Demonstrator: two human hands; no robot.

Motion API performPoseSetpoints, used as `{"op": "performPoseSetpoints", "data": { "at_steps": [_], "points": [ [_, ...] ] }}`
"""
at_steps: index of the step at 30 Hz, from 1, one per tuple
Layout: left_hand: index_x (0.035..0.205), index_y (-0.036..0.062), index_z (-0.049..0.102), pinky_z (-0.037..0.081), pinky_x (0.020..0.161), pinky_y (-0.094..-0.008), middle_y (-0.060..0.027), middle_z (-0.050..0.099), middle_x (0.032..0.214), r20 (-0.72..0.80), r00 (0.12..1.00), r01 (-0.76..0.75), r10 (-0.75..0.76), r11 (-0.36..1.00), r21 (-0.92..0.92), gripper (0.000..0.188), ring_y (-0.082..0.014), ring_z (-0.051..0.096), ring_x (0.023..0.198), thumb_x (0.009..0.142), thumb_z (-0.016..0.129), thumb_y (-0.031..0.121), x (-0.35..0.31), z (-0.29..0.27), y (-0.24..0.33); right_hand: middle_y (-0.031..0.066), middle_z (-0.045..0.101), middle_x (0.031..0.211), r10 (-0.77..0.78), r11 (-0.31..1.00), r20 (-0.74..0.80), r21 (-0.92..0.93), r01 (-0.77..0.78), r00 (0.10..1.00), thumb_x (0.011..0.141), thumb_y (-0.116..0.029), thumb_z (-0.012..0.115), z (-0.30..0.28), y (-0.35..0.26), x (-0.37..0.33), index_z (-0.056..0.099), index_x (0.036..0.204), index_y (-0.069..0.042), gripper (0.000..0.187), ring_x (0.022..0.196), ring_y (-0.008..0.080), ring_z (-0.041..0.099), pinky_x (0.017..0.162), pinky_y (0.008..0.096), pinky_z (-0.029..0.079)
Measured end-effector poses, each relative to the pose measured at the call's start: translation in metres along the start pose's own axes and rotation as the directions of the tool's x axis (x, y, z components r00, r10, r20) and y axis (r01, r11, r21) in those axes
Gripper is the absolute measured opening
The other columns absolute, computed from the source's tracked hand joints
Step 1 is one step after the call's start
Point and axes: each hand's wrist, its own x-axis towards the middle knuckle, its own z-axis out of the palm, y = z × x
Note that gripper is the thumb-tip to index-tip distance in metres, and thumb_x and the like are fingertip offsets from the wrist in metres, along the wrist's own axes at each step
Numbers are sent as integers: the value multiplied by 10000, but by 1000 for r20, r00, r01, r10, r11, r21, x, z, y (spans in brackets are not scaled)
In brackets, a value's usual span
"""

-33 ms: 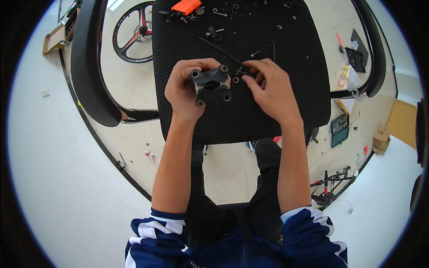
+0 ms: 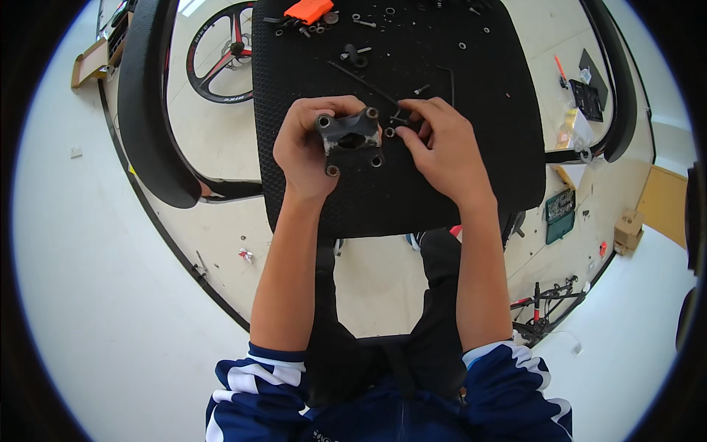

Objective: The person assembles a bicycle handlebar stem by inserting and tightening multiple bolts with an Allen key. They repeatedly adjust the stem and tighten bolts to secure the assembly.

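My left hand (image 2: 302,144) is closed around a black, worn bicycle stem (image 2: 350,138), held up above the black chair seat (image 2: 353,210). Its faceplate end shows bolt holes at the corners and an opening in the middle. My right hand (image 2: 449,147) is low over the seat with curled fingers, thumb and forefinger apart. A small bolt (image 2: 399,120) lies between those two fingertips, partly hidden. Beside the thumb tip is a small ring-shaped nut (image 2: 389,132). A long hex key (image 2: 362,79) runs up to the forefinger. Whatever is under the other fingers is hidden.
Another hex key (image 2: 452,85) and a short bolt (image 2: 421,90) lie beyond my right hand. Farther back are an orange object (image 2: 308,11) and several loose screws and washers. Armrests (image 2: 158,103) flank the seat. A wheel (image 2: 221,51) and a green case (image 2: 560,216) rest on the floor.
My right thumb has shifted slightly left and nearer to the nut, and the hand has moved a little with it. My left hand keeps its hold on the stem.
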Motion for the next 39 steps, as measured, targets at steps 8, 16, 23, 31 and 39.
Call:
{"op": "performPoseSetpoints", "data": {
  "at_steps": [8, 16, 23, 31, 39],
  "points": [
    [900, -130, 631, 474, 573, -350, -253, 599, 723, 29, 997, -76, 72, 982, 175, 484, -291, 581, 617, 949, 334, 249, 1, -6, -11, 133, 687, 980, -79, 995, -6, -64, 78, 997, 880, -60, 697, 7, 8, 8, 744, 1059, -25, 188, 849, 292, 697, 781, 364, 550],
    [982, -130, 626, 506, 610, -371, -254, 629, 818, -12, 999, -29, 31, 992, 122, 446, -301, 606, 651, 948, 345, 214, -1, -11, -8, 76, 687, 930, 11, 811, -127, 581, 66, 992, 945, 17, 622, -43, -29, -15, 729, 1041, 38, 146, 849, 171, 735, 734, 247, 578],
    [1095, -83, 612, 551, 656, -327, -200, 666, 973, -43, 946, 318, -321, 946, -57, 350, -236, 651, 767, 960, 466, 205, 4, 5, 15, 105, 707, 932, -29, 804, -105, 588, 85, 994, 930, 44, 640, -52, -43, -29, 713, 1071, 29, 160, 817, 158, 742, 707, 232, 578],
    [877, 30, 729, 471, 597, -240, -2, 645, 667, 36, 936, 296, -350, 839, 457, 394, -103, 602, 584, 758, 871, 378, 9, 21, 21, 98, 743, 890, 92, 803, -191, 595, 40, 977, 895, 6, 718, -50, -34, -20, 715, 1001, 27, 109, 821, 163, 750, 763, 251, 592],
    [836, 70, 754, 457, 653, -271, 1, 656, 665, 85, 952, 201, -293, 814, 544, 389, -100, 603, 615, 737, 878, 426, 3, 23, 17, 103, 751, 900, 21, 768, -223, 628, 127, 975, 894, 15, 722, -48, -32, -21, 744, 1037, 25, 145, 813, 163, 749, 770, 255, 597]
  ]
}}
